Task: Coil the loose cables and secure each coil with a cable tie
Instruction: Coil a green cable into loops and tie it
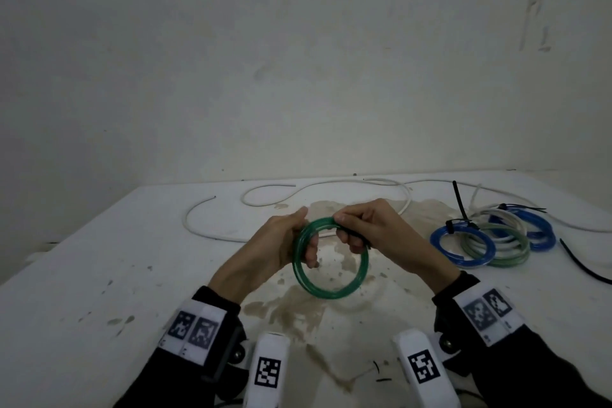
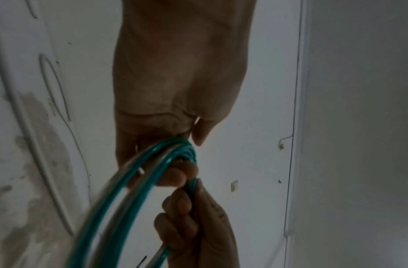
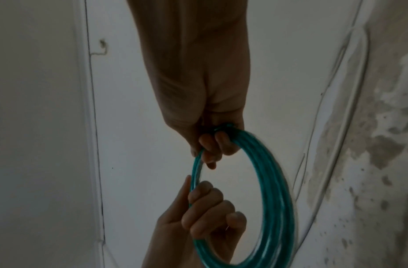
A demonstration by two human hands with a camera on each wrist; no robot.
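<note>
A green cable coil [image 1: 331,288] hangs upright above the white table [image 1: 99,275], held by both hands at its top. My left hand [image 1: 306,238] grips the upper left of the ring, thumb outside and fingers curled through it. My right hand [image 1: 344,230] pinches the top of the ring, and a short black strip [image 1: 359,238], apparently a cable tie, shows under its fingers. In the left wrist view the left fingers [image 2: 180,174] wrap the green strands [image 2: 102,208]. The right wrist view shows the right fingers [image 3: 212,145] curled over the coil [image 3: 273,190].
Tied coils lie at the right: a blue one [image 1: 463,248], a pale green one [image 1: 506,248] and another blue one [image 1: 536,232]. A loose white cable [image 1: 265,199] snakes along the back. A black tie [image 1: 583,265] lies at the right edge. Brown stains mark the tabletop.
</note>
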